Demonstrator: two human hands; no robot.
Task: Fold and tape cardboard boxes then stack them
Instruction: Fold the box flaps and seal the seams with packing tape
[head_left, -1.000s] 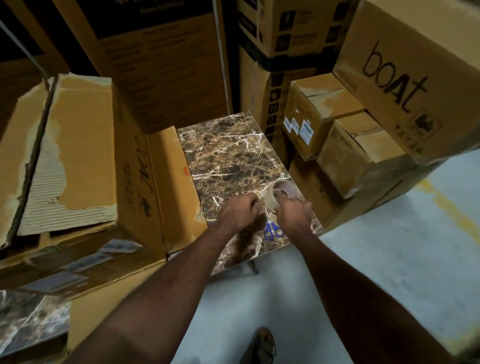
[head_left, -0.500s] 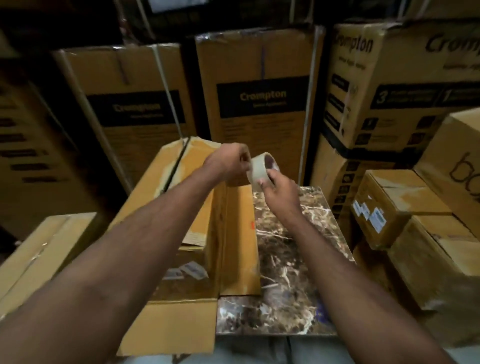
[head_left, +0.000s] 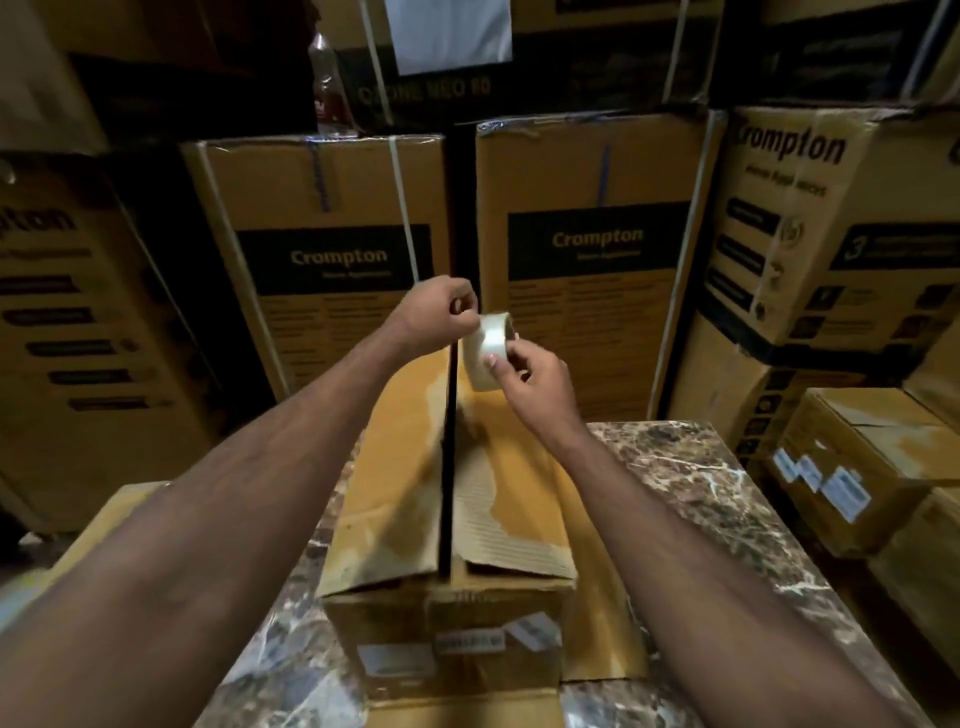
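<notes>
A cardboard box on a marble table awaits sealing while the right hand grips a tape roll and the left hand apparently pinches its loose end.

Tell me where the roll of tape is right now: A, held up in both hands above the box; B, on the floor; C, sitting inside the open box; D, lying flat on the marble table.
A: the tape roll sits between the right hand and the left hand, raised over the box with its top flaps not yet sealed.
</notes>
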